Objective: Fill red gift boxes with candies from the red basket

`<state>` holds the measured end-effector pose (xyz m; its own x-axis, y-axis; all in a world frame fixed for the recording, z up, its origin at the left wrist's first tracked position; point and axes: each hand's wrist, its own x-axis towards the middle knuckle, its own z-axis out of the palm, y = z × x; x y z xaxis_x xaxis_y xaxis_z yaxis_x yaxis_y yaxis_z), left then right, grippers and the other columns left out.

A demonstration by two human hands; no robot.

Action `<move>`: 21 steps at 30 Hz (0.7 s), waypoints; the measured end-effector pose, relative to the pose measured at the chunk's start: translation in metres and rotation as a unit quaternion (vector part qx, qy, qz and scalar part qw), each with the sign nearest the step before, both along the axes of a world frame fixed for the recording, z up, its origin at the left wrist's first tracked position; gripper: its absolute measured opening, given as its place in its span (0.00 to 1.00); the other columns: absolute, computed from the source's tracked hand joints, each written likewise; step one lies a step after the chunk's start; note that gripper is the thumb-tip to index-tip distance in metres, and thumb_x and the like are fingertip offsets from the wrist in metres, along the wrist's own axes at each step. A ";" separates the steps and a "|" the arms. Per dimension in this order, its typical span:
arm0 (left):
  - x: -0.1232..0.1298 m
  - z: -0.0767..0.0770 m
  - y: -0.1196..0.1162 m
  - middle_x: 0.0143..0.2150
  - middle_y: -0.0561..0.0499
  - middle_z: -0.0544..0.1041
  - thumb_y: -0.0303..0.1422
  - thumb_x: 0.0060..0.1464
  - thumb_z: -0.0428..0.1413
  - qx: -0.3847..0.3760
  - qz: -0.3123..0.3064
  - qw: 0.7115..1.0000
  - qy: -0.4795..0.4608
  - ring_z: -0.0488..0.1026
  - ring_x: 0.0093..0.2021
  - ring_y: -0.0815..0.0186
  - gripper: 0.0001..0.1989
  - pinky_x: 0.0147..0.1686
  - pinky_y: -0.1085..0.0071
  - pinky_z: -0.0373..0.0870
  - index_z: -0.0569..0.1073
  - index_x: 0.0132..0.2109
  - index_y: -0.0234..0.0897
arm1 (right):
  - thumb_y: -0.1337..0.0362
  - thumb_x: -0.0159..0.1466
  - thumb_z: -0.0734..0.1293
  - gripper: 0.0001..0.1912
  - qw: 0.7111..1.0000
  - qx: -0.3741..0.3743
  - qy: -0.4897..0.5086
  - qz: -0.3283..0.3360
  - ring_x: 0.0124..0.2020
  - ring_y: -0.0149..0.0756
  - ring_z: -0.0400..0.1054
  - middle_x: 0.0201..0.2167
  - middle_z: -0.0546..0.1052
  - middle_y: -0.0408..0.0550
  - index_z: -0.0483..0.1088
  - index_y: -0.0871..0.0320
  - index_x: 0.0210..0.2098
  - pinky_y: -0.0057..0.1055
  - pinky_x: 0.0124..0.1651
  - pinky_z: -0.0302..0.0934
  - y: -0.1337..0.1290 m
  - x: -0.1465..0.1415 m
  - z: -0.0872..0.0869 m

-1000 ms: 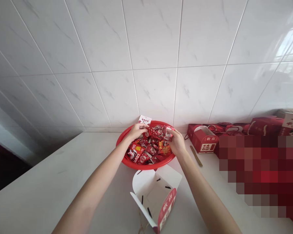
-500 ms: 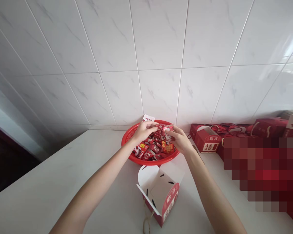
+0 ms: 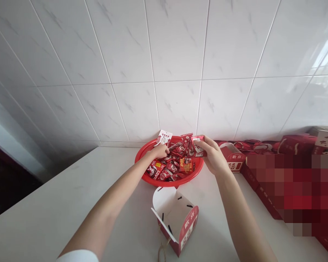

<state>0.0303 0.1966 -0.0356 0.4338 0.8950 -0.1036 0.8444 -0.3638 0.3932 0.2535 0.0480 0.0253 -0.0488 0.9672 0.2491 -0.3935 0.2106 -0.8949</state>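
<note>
A red plastic basket (image 3: pixel 145 177) holds a heap of small red wrapped candies and snack packets (image 3: pixel 171 167). My left hand (image 3: pixel 160 151) is inside its left part, fingers closed at the packets; what they grip, if anything, is hidden. Over the basket's right rim, my right hand (image 3: pixel 213 155) pinches a red candy packet (image 3: pixel 199 149) between thumb and fingers. Another red packet (image 3: pixel 187 142) sits just left of it. In front of the basket stands an open red-and-white gift box (image 3: pixel 177 214), its inside bare, with a twine handle (image 3: pixel 161 251) at its left.
A white printed card (image 3: pixel 164 137) sticks up at the basket's back. More red gift boxes (image 3: pixel 233 157) stand along the wall to the right, and a blurred patch covers part of that side. White tiles (image 3: pixel 177 105) rise behind the white table (image 3: pixel 104 174).
My hands have moved apart. The right one has shifted right to the basket's rim with the packet, and the left has dropped lower among the candies.
</note>
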 end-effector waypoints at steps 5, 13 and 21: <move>0.019 -0.009 0.008 0.52 0.44 0.76 0.38 0.63 0.58 -0.028 0.017 0.996 0.077 0.75 0.49 0.59 0.15 0.49 0.56 0.74 0.74 0.52 0.34 | 0.56 0.53 0.75 0.14 1.000 0.010 -0.018 0.007 0.36 0.39 0.74 0.31 0.80 0.43 0.73 0.56 0.34 0.30 0.36 0.65 -0.004 -0.002 0.002; 0.035 -0.006 0.008 0.42 0.48 0.79 0.37 0.62 0.59 -0.016 0.033 0.999 -0.017 0.77 0.42 0.63 0.10 0.45 0.61 0.75 0.76 0.42 0.33 | 0.57 0.54 0.74 0.12 1.000 0.013 -0.023 0.003 0.34 0.38 0.73 0.31 0.80 0.43 0.72 0.56 0.34 0.30 0.36 0.65 -0.002 0.000 0.002; 0.018 0.039 -0.032 0.36 0.46 0.81 0.41 0.56 0.55 0.055 0.011 0.956 -0.286 0.77 0.37 0.62 0.15 0.40 0.67 0.72 0.77 0.37 0.32 | 0.58 0.54 0.75 0.12 1.000 0.022 -0.003 0.000 0.35 0.39 0.73 0.31 0.80 0.44 0.74 0.56 0.34 0.30 0.35 0.64 -0.005 0.006 0.005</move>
<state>0.0487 0.1648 0.0039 0.3716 0.8965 0.2413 0.5104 -0.4144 0.7535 0.2600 0.0434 0.0307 -0.0501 0.9554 0.2910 -0.3885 0.2498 -0.8870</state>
